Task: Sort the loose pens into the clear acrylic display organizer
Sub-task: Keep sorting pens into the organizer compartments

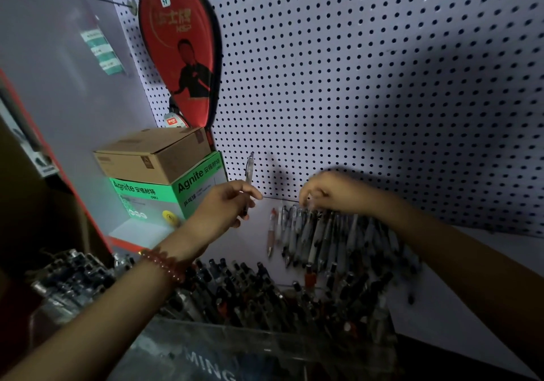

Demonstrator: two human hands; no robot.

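Left grip [226,204]: pinching one clear pen [249,168], upright. Right grip [329,192]: fingers curled over loose pens [323,233] on desk [253,242]; cannot tell if pinching. Organizer [265,348]: nearest, pen-filled.

1 clear pen [249,171] is held upright; loose pens [321,235] lie fanned behind the pen-packed organizer [265,348].

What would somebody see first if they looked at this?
Probably the big red paddle case hanging on the pegboard, upper left. Next, the left hand in the middle, holding a clear pen upright, while the right hand touches a row of loose pens beside it.
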